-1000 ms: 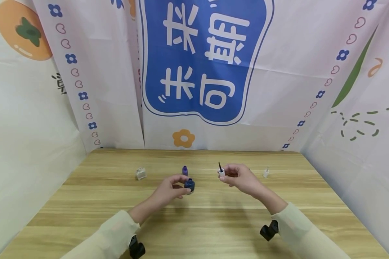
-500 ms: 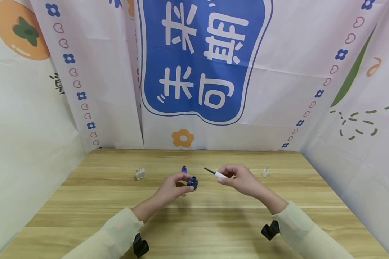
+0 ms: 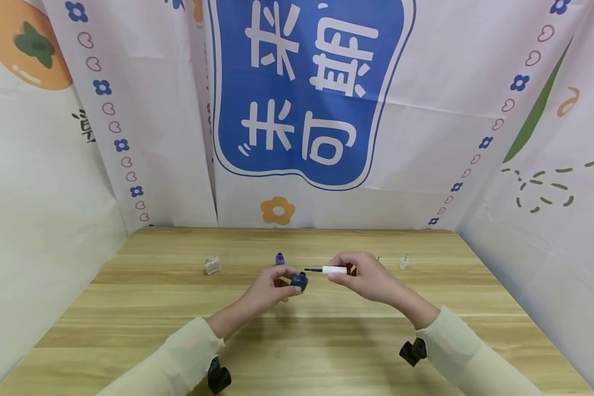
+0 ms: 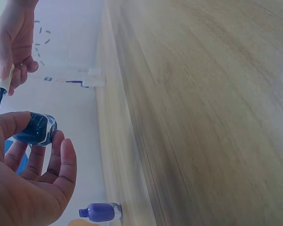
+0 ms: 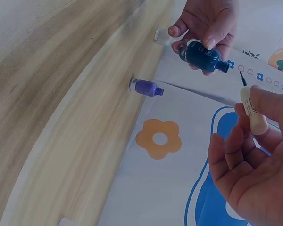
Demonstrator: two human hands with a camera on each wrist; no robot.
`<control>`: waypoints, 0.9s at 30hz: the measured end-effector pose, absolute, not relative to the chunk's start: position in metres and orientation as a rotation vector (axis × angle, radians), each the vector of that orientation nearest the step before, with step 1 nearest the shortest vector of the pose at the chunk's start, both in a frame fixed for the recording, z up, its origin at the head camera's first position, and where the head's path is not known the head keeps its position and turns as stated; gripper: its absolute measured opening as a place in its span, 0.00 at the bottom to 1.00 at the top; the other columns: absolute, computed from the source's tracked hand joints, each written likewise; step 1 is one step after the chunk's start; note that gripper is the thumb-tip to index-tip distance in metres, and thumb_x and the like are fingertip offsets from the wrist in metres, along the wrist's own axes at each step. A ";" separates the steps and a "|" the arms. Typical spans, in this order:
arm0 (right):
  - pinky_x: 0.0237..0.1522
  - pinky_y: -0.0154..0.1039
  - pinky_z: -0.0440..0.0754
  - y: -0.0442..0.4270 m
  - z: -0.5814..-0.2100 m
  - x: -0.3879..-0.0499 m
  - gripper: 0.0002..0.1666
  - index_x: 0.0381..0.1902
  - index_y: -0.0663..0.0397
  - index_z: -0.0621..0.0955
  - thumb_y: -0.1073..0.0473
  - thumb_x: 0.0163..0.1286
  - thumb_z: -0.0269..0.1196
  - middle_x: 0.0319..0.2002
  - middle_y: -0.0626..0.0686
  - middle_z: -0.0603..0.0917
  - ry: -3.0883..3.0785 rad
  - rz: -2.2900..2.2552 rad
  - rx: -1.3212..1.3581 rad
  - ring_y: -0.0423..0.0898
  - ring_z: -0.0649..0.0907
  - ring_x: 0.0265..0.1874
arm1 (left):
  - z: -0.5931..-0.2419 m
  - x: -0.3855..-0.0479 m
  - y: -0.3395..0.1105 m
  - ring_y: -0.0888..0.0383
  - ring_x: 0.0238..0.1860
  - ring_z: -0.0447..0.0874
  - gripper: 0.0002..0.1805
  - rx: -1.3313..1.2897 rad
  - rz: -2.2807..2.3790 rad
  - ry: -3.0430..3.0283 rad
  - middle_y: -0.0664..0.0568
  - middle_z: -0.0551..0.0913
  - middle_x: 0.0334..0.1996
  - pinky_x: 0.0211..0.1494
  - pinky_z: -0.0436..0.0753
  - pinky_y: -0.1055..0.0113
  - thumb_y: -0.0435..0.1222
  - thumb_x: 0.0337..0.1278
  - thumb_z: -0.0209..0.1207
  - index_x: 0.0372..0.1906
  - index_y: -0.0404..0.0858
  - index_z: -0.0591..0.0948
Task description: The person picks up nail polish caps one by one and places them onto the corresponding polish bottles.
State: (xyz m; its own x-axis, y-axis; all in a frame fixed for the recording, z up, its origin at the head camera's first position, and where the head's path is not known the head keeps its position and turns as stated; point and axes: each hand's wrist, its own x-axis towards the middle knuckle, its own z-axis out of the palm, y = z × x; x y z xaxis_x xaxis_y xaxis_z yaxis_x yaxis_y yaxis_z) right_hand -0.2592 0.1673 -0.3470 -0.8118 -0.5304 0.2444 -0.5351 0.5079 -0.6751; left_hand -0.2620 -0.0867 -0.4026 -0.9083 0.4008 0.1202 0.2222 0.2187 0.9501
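Observation:
My left hand point(image 3: 272, 285) holds a dark blue nail polish bottle point(image 3: 299, 281) by its sides, above the table; its neck is uncapped in the right wrist view. Between the thumb and fingers of my right hand point(image 3: 363, 274) is a white nail polish cap point(image 3: 334, 270), tilted flat with its dark brush point(image 3: 314, 270) pointing left. The brush tip is close to the bottle's mouth; in the right wrist view a small gap shows between them. Behind my left hand stands an uncapped purple nail polish bottle point(image 5: 148, 88).
On the wooden table point(image 3: 297, 352), a clear bottle point(image 3: 212, 265) stands to the left. A white cap with its brush up point(image 3: 403, 263) stands at the right. Another brush cap point(image 4: 87, 84) is mostly hidden behind my right hand in the head view. Printed cloth point(image 3: 416, 181) encloses the table.
The brush in my right hand has turned from pointing up to pointing left. My left hand has moved slightly right with the blue bottle, closer to the brush.

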 end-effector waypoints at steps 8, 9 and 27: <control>0.22 0.34 0.73 0.167 -0.342 -0.258 0.04 0.37 0.47 0.84 0.54 0.69 0.64 0.28 0.44 0.78 -2.726 1.177 0.997 0.43 0.73 0.23 | -0.400 -0.261 -0.084 0.55 0.36 0.81 0.16 0.603 1.779 2.324 0.47 0.81 0.43 0.39 0.84 0.54 0.30 0.58 0.64 0.51 0.33 0.80; 0.22 0.34 0.73 0.167 -0.343 -0.259 0.04 0.37 0.47 0.83 0.54 0.69 0.64 0.28 0.44 0.78 -2.724 1.169 1.003 0.42 0.73 0.23 | -0.400 -0.261 -0.084 0.54 0.36 0.81 0.15 0.606 1.779 2.322 0.48 0.81 0.43 0.39 0.84 0.54 0.30 0.58 0.64 0.51 0.33 0.80; 0.22 0.33 0.71 0.162 -0.339 -0.258 0.04 0.38 0.48 0.84 0.58 0.66 0.67 0.27 0.43 0.78 -2.736 1.087 1.022 0.42 0.72 0.23 | -0.397 -0.260 -0.082 0.55 0.36 0.80 0.15 0.601 1.750 2.321 0.48 0.82 0.41 0.36 0.82 0.64 0.31 0.57 0.66 0.50 0.34 0.81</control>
State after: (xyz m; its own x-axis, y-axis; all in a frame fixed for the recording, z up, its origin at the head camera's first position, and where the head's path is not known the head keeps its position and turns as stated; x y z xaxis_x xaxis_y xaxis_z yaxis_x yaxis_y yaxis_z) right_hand -0.2584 0.1618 -0.3389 -0.7845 -0.5672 0.2507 -0.5845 0.5414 -0.6043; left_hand -0.2604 -0.0818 -0.3975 -0.9036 0.4160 0.1021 0.2127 0.2288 0.9500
